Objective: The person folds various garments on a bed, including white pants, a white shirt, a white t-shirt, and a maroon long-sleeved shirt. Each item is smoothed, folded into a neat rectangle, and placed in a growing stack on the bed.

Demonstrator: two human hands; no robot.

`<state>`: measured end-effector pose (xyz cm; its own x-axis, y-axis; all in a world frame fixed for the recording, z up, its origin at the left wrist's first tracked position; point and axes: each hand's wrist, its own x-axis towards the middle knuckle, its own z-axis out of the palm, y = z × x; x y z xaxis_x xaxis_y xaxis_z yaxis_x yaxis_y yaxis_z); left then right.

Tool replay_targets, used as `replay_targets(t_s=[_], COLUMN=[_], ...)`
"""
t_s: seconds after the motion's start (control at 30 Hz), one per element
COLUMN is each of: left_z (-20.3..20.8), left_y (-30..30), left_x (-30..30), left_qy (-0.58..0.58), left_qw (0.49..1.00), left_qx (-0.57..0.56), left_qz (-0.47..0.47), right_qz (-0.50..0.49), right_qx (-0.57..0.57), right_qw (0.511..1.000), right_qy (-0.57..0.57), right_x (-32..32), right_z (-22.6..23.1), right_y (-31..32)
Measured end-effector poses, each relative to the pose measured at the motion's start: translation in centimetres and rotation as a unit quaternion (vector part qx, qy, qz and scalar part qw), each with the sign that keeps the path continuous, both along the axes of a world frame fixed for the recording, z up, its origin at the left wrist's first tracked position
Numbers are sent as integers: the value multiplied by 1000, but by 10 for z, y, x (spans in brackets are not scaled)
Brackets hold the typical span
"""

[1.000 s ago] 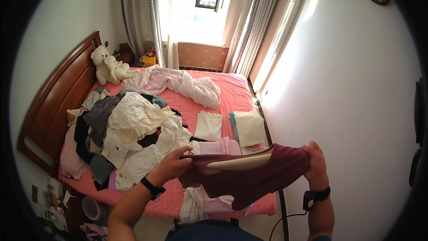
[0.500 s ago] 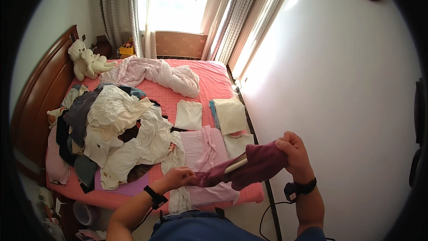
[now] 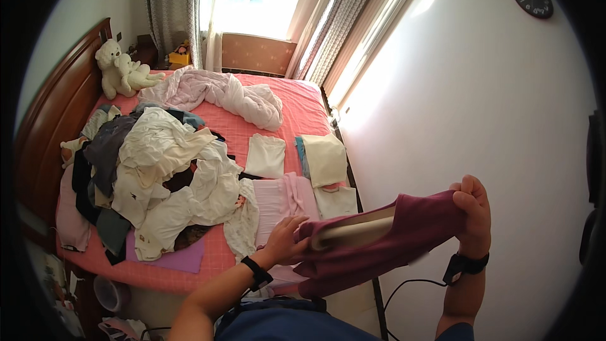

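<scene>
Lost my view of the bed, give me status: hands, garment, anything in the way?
Left hand and right hand both gripping maroon garment, stretched between them above bed edge. Nothing between hands and garment.

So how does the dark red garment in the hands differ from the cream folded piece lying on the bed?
The dark red garment is held up in the air between the left hand and right hand, partly folded and sagging. The cream folded piece lies flat on the bed, untouched, squared into a neat rectangle. One is dark, the other pale. Both are cloth.
</scene>
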<state>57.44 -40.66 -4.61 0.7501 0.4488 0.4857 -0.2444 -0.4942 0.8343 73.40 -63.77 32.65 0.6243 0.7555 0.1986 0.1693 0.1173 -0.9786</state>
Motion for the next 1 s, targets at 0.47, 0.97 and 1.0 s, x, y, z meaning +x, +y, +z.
replay_targets(t_s=[0.47,0.97,1.0], left_z=[75,235,228], left_y=[90,144,147], left_x=[-5,-41,-53], left_qy=[-41,37,32], left_qw=[992,974,969], left_qx=[-118,204,231], left_qz=[11,91,81], right_qz=[-90,-61,-66], right_qx=[-8,-167,-167], right_qw=[995,959,963], right_qy=[-50,-222,-200], right_x=[54,126,121], right_z=[-40,-178,-186], right_y=[-47,-68,-69])
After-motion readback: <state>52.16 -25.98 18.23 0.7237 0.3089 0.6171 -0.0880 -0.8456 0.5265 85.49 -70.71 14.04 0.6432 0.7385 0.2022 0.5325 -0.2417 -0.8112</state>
